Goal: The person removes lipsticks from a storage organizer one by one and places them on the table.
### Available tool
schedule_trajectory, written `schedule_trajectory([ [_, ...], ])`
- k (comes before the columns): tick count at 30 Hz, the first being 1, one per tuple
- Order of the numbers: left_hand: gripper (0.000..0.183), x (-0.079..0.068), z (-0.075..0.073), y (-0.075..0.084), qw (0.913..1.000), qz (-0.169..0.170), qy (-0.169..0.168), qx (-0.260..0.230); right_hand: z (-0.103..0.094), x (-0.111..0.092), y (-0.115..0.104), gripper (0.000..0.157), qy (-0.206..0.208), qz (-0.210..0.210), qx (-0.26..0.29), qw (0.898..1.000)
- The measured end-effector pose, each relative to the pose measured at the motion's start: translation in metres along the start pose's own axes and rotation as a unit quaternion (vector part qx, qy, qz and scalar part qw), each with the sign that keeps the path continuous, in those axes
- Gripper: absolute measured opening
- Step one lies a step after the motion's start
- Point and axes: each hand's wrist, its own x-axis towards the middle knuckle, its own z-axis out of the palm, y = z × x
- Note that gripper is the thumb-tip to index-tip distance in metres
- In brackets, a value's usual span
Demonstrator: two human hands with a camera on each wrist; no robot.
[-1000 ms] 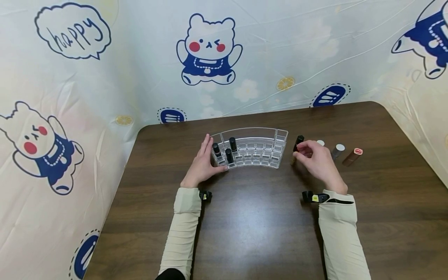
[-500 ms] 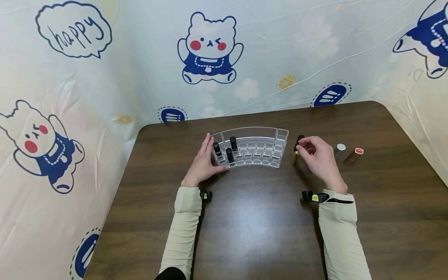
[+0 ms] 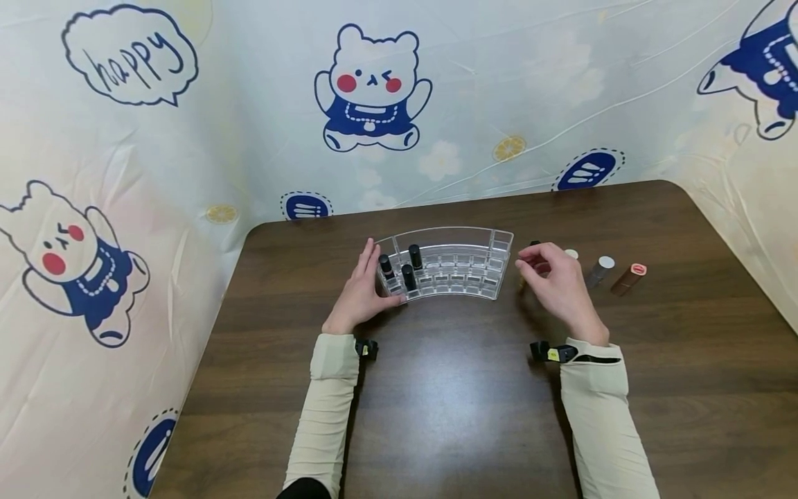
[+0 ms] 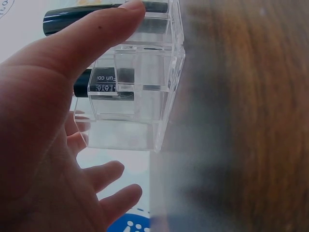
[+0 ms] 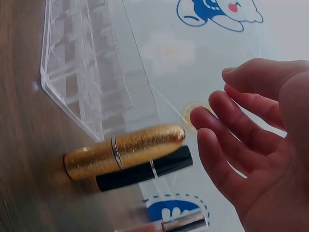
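Gold lipstick (image 5: pixel 133 148), just beside the empty, relaxed right hand (image 3: pixel 555 281).
A clumsy nudge could topple it; left hand (image 3: pixel 358 294) grips the rack (image 3: pixel 458 283).

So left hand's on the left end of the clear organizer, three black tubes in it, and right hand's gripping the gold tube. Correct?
One fix: the right hand isn't gripping the gold tube; the right wrist view shows a gap between them. Left hand on the clear organizer, three black tubes in it: fine.
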Motion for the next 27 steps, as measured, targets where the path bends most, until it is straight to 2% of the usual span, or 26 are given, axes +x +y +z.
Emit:
schedule_trajectory([
  [8,0.115,0.001,0.001,0.001,1.0,0.006,-0.001,0.003,0.016,0.002,-0.011,0.015,-0.024,-0.028,0.007,0.999],
  [18,0.115,0.001,0.0,0.001,1.0,-0.003,-0.002,0.008,0.04,0.013,-0.025,0.015,-0.091,-0.063,0.039,0.993],
  [27,0.115,0.0,0.0,0.0,1.0,-0.002,0.002,0.008,0.068,0.022,-0.034,0.014,-0.154,-0.053,0.066,0.984],
])
